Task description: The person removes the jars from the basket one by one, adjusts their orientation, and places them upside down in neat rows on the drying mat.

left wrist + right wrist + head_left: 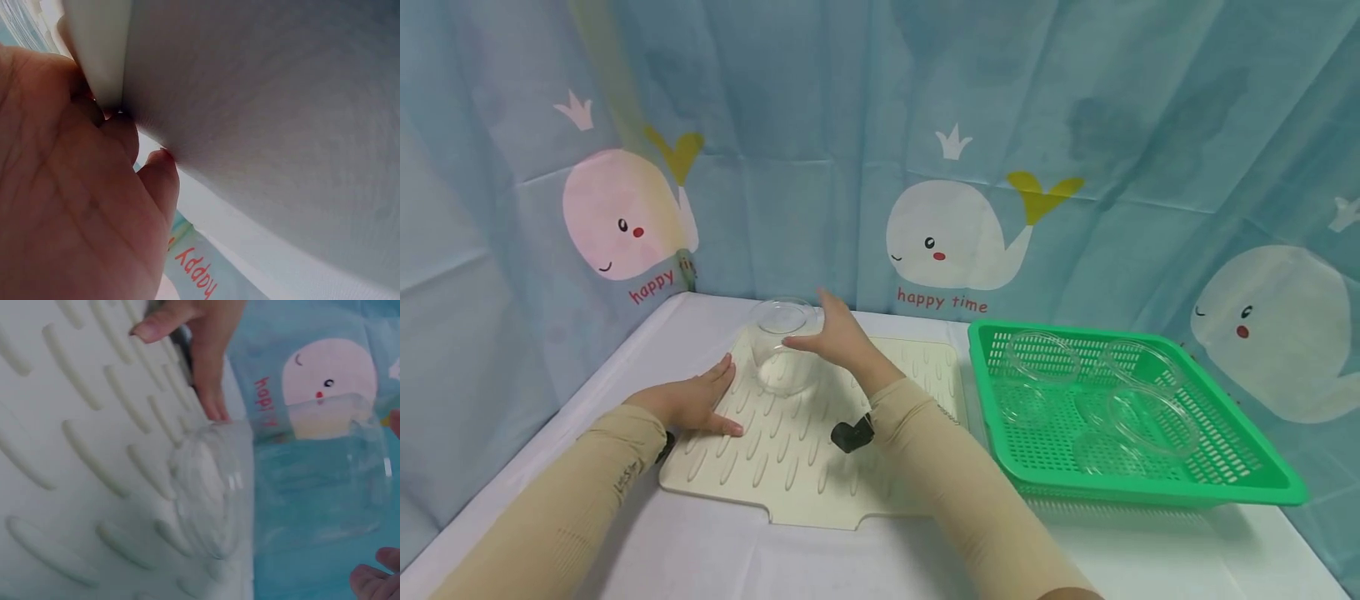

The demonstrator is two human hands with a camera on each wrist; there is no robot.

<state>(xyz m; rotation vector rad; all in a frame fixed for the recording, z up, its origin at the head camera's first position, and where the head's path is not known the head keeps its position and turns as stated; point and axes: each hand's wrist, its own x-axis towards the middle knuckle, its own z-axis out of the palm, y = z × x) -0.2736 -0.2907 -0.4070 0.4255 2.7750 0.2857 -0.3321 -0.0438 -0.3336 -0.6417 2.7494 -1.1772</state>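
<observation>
A clear jar (pixel 784 367) stands mouth down on a cream ribbed drying mat (pixel 820 492), near its back left. My right hand (pixel 844 337) is spread beside the jar's upper end, thumb on the near side. In the right wrist view, gaps show between the jar (pixel 312 481) and the right fingertips (pixel 372 578). My left hand (pixel 696 402) rests at the mat's left edge, with fairly straight fingers and the thumb over the ribs. The left wrist view shows its palm (pixel 75 187) close up, fingertips by the pale edge.
A green slotted basket (pixel 1150 492) stands to the right of the mat, with several clear round containers (pixel 1152 419) inside. White cloth (pixel 700 542) covers the table. A blue curtain (pixel 805 208) with whale prints hangs close behind and on both sides.
</observation>
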